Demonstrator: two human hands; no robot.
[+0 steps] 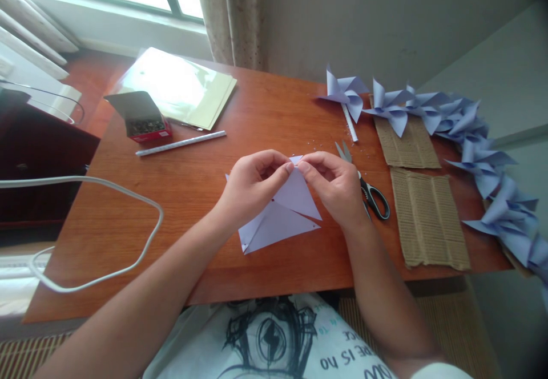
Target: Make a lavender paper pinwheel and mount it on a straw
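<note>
A pale lilac paper square with diagonal cuts lies on the table in front of me, small dark holes near its corners and centre. Over its far corner my left hand is closed in a pinch, thumb against forefinger. My right hand pinches the same corner from the other side, the fingertips of both hands nearly touching. Whether a tiny item is also between the fingertips, I cannot tell. Just right of my right hand lies a pair of scissors with black and grey handles, partly hidden by that hand.
Several paper pinwheels line the right and far edges, some over corrugated cardboard pieces. A rolled paper stick lies by an open red box of small metal pieces. Behind is a paper stack. A white cable loops at left.
</note>
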